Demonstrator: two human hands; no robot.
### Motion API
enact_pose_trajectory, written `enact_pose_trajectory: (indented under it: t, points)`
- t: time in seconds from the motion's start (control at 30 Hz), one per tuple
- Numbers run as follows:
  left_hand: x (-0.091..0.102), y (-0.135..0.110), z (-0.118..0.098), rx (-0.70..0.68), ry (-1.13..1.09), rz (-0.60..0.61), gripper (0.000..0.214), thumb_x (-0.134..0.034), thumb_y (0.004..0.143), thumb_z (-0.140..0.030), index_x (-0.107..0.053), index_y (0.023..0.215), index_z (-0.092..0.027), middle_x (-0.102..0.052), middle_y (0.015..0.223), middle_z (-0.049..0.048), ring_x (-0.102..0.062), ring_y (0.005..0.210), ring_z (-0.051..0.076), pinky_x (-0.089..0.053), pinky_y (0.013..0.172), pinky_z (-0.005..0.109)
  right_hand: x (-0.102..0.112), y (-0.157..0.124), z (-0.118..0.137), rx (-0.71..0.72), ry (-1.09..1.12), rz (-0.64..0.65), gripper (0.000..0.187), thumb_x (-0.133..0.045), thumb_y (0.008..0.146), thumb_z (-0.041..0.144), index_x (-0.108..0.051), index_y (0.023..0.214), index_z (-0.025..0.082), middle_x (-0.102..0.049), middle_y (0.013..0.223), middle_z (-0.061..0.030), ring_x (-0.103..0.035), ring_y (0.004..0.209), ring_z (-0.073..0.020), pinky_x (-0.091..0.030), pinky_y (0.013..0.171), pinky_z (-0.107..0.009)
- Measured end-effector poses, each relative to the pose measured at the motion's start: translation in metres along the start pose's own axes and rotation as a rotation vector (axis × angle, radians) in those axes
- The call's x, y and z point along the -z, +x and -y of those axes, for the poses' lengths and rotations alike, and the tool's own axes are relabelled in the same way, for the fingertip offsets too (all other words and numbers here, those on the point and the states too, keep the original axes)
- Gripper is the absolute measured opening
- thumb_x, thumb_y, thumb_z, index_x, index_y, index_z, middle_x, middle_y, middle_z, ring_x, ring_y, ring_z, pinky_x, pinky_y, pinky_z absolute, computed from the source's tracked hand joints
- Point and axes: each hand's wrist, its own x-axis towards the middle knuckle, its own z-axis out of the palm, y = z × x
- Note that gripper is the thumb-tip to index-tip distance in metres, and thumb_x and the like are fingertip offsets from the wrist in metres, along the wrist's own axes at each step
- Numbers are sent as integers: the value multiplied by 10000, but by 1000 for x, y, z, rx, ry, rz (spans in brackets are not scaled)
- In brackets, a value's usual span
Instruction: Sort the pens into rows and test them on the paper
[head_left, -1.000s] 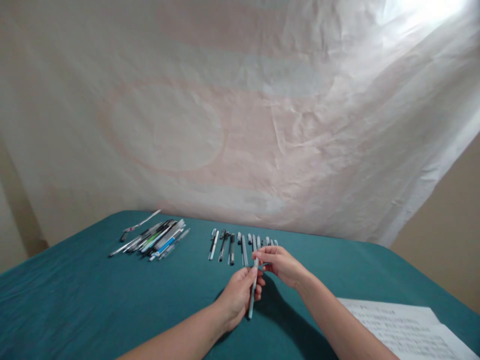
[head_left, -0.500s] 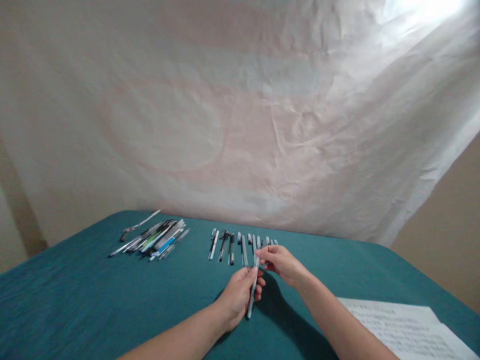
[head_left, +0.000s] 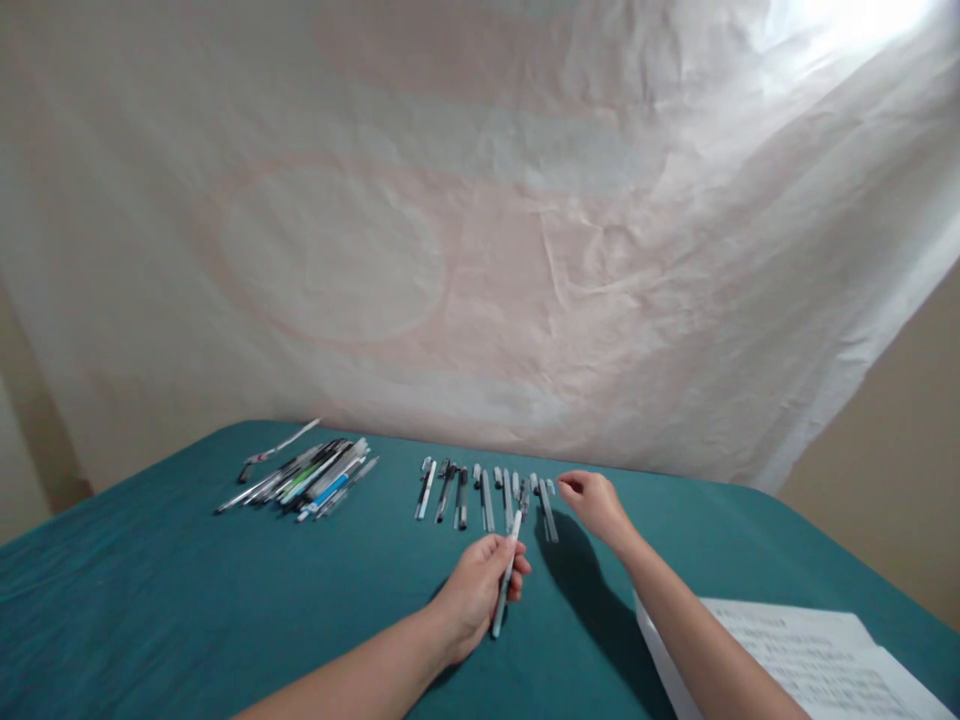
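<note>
My left hand (head_left: 480,590) is closed around a pale, slim pen (head_left: 504,590), thumb on top. The pen slants upward, its upper end rising above my fingers toward a row of pens (head_left: 486,500) on the cloth. To the right of that row is my right hand (head_left: 592,500), fingers pinched together beside the rightmost pen (head_left: 548,512). Whatever may be between those fingertips is too small to make out. The row holds several clear, grey and black pens, with small caps or cap-like pieces by their upper ends.
A heap of mixed pens (head_left: 315,480) lies at the left on the green cloth (head_left: 225,600), with a thin white-and-dark item (head_left: 281,445) behind it. Printed sheets (head_left: 787,640) lie at the lower right, partly under my right forearm. A pale sheet (head_left: 480,250) hangs behind the table.
My right hand has left the upper end of the pen and moved right, to the far end of the row. My left hand keeps its hold on the pen, nearly still.
</note>
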Motion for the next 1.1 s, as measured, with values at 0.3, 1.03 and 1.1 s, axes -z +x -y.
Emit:
enact_pose_trajectory:
  t: [0.3, 1.03, 1.1]
  points:
    - [-1, -1, 0, -1, -5, 9, 288, -534, 760, -407, -496, 819, -128, -532, 672, -6, -440, 520, 55, -339, 515, 195, -15, 2, -40, 25, -254, -87, 106, -536, 695, 197, -628, 737, 166, -654, 704, -67, -588, 669, -176, -388, 629, -247]
    - [0, 1, 2, -6, -7, 12, 330, -552, 736, -448, -499, 809, -130, -530, 663, -8, -438, 511, 56, -333, 510, 198, -27, -2, -36, 127, -283, -81, 64, -561, 708, 242, -592, 711, 187, -629, 692, -37, -568, 644, -159, -382, 611, -227]
    - [1, 1, 2, -9, -4, 12, 332, -549, 739, -450, -499, 817, -131, -530, 669, -7, -439, 515, 56, -333, 511, 198, -26, -3, -35, 115, -264, -77, 72, -562, 708, 249, -599, 713, 187, -632, 693, -38, -569, 646, -162, -383, 614, -231]
